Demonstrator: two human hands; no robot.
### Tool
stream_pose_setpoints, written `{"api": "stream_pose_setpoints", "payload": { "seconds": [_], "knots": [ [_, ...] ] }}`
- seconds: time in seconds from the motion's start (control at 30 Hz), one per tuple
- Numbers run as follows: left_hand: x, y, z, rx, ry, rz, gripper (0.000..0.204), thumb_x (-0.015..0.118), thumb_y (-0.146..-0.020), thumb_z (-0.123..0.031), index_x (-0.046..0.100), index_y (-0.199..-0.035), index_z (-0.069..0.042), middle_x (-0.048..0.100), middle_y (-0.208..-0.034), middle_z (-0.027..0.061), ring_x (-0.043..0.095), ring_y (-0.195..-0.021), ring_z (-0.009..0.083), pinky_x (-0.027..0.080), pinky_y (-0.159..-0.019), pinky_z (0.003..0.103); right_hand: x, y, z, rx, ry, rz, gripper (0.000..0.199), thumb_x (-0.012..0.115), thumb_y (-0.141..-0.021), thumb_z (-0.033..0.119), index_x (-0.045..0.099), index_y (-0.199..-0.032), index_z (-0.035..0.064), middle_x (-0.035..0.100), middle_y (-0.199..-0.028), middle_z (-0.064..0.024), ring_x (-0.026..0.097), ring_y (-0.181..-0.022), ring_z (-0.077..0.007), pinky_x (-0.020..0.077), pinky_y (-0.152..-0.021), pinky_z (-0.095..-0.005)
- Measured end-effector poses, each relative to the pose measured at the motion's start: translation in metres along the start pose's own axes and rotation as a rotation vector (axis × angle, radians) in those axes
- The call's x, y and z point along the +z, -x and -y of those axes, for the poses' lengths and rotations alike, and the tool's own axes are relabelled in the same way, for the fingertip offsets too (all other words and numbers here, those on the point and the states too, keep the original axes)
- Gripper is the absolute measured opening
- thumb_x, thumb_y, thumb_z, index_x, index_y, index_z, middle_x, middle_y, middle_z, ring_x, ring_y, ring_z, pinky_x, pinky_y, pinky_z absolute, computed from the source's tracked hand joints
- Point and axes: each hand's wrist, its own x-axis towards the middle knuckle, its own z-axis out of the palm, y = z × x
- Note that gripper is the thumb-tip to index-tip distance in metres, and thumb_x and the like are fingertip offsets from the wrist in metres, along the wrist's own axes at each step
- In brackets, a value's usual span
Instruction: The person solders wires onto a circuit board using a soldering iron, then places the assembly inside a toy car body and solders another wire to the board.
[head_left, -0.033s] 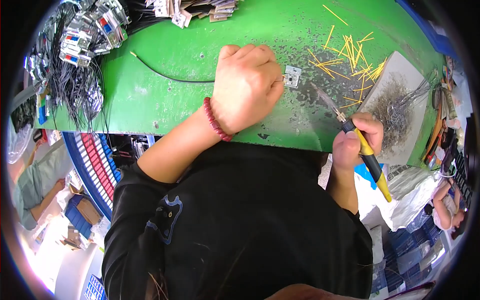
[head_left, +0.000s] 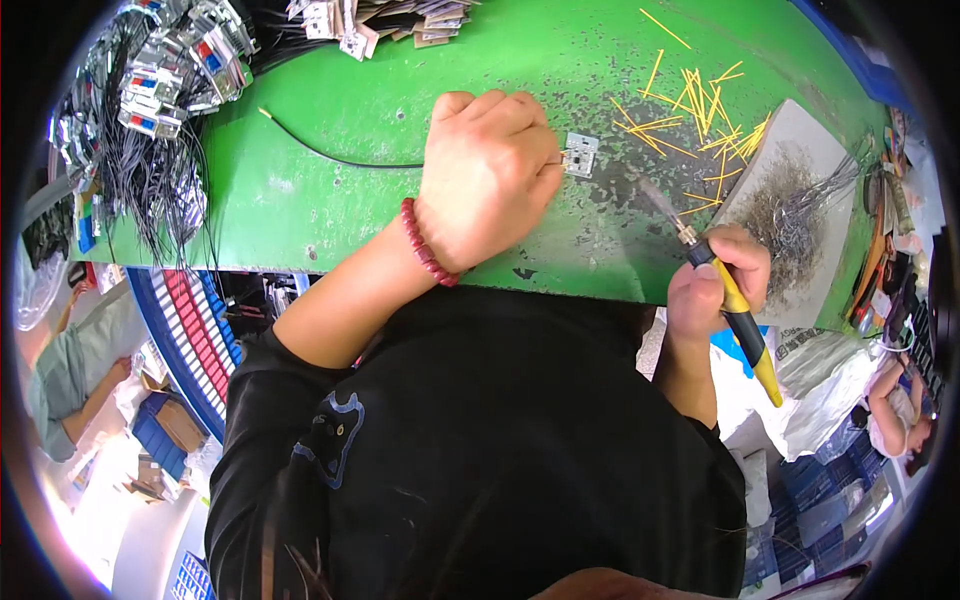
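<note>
My left hand is closed on a black cable, with a red bead bracelet at the wrist. The cable's far end lies to the left on the green bench. Just beyond the fingers, thin wire ends meet a small white circuit board; whether they are joined to it I cannot tell. My right hand grips a yellow and black soldering iron. Its blurred tip points up and left, apart from the board and to its right. The fingers of the left hand are mostly hidden under its back.
Yellow sticks or tubes lie scattered at the far right. A grey board carries dark residue and fine wire. Metal-cased parts with black cables heap up on the left; more small boards are stacked at the back. Other people sit at both sides.
The soldering iron's tip has shifted slightly right, away from the circuit board. My left hand and the board stay nearly in place; the whole view has moved a little.
</note>
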Motion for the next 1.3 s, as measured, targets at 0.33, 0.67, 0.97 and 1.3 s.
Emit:
{"api": "stream_pose_setpoints", "payload": {
  "seconds": [0.33,0.67,0.97,1.3],
  "knots": [
    [0.029,-0.069,-0.015,0.374,0.041,0.165,0.01,0.073,-0.071,-0.013,0.064,-0.073,-0.01,0.062,-0.087,0.0016,0.06,-0.086,0.0214,0.044,-0.075,0.037,-0.037,-0.016,0.003,-0.15,0.127,-0.258,0.037,0.07,-0.083,0.031,0.051,-0.092,0.0,0.055,-0.076,-0.0105,0.05,-0.069,-0.0158,0.0392,-0.065,-0.0279],
    [0.048,-0.075,-0.012,0.48,-0.161,0.167,0.012,0.07,-0.075,-0.015,0.062,-0.082,-0.009,0.061,-0.088,0.0035,0.06,-0.086,0.0218,0.042,-0.076,0.036,-0.046,-0.011,0.0,-0.134,0.058,-0.275,0.03,0.067,-0.079,0.023,0.053,-0.094,0.0009,0.055,-0.076,-0.011,0.047,-0.068,-0.0144,0.0372,-0.065,-0.0263],
    [0.034,-0.078,-0.013,0.31,-0.012,0.178,0.009,0.069,-0.077,-0.015,0.065,-0.084,-0.011,0.061,-0.085,0.0031,0.062,-0.086,0.0229,0.044,-0.077,0.038,-0.045,-0.014,0.001,-0.124,0.064,-0.283,0.031,0.067,-0.079,0.023,0.052,-0.092,-0.0003,0.053,-0.076,-0.0104,0.047,-0.068,-0.014,0.0359,-0.064,-0.0257],
    [0.05,-0.087,-0.023,0.271,-0.195,0.18,0.009,0.061,-0.083,-0.013,0.059,-0.076,-0.008,0.061,-0.079,0.0066,0.063,-0.08,0.0263,0.048,-0.071,0.04,-0.05,-0.015,0.001,-0.139,0.093,-0.313,0.034,0.069,-0.08,0.026,0.052,-0.091,-0.0006,0.053,-0.076,-0.0106,0.048,-0.068,-0.015,0.0373,-0.065,-0.0263]
  ]
}}
